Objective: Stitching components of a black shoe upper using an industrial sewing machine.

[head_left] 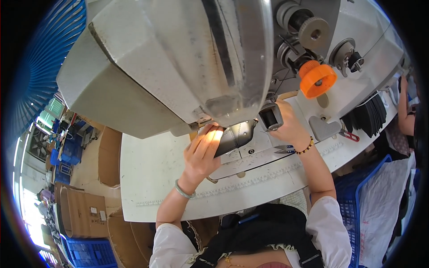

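Under the head of a sewing machine (pixel 147 58) lies a black stitched leather piece (pixel 238 135) with small holes near its right end. My left hand (pixel 203 152) grips its left end, fingers laid over the top, lit by the machine's lamp. On the other side, my right hand (pixel 290 125) reaches behind a grey machine part beside the leather piece. Its fingertips are hidden there, so what it touches cannot be made out. A pair of scissors (pixel 284 151) lies by my right wrist.
An orange knob (pixel 317 79) juts from the machine above my right hand. At the right, black flat pieces (pixel 366 115) and a red-handled tool (pixel 350 136) lie on the white table (pixel 152 178). A blue crate (pixel 348 196), cardboard boxes (pixel 85 212) and another person's arm (pixel 404 107) surround it.
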A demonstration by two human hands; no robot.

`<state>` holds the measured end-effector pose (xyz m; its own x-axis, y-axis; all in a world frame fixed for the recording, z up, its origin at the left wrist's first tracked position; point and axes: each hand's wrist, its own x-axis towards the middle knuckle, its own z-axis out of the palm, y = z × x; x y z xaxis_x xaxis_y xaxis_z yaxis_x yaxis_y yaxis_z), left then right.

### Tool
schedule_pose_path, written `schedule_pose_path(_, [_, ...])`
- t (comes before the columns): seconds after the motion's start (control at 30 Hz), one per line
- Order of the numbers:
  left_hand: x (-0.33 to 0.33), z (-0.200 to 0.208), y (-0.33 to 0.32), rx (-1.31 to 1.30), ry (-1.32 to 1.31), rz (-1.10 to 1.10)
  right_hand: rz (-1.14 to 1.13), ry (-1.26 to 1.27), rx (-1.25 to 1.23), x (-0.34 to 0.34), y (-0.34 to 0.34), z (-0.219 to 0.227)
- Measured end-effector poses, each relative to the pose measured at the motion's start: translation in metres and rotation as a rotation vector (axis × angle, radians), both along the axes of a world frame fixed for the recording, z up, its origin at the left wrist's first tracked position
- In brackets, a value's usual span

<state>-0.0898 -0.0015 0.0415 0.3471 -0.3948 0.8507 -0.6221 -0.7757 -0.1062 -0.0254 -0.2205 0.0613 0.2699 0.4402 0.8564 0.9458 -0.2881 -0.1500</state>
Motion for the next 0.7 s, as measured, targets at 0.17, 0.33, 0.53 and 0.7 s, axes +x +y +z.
schedule_pose_path(0.17, [0.006,-0.003,0.005,-0.006,-0.015,-0.035,-0.028,-0.041,0.014,-0.006,0.003,0.003])
schedule_pose_path(0.33, [0.008,-0.005,0.008,-0.014,0.003,-0.053,-0.051,-0.030,0.023,-0.009,0.001,0.004])
schedule_pose_path(0.53, [0.007,-0.004,0.005,-0.036,0.016,-0.044,-0.097,0.004,0.038,-0.012,0.004,0.002])
schedule_pose_path(0.7, [0.007,-0.004,0.005,-0.038,0.010,-0.049,-0.055,-0.001,0.034,-0.005,0.002,-0.004])
